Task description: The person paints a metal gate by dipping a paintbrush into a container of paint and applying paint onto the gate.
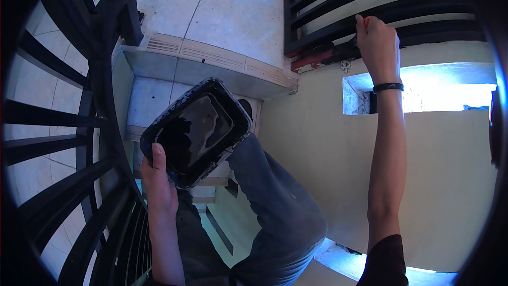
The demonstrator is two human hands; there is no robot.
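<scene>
My left hand (159, 172) grips the near-left rim of a black rectangular paint tray (153, 132), thumb over the edge. Glossy black paint (203, 127) lies in it, and dried splashes mark its rim. Out to the right, my right hand (377, 45) is closed around a paintbrush (367, 20); only a bit of its orange handle shows, and its bristles are hard to make out against the dark rail. The hand is at the lower bars of a black railing (418, 8). Along the bottom rail, a reddish stretch (313, 61) shows beside the black.
Tiled steps (211, 63) with a ridged edge lie ahead and below. A curved black railing (98, 95) runs down the left side. On the right, a pale wall (312, 132) has a bright rectangular opening (444, 87). My bent knee (296, 217) is below the tray.
</scene>
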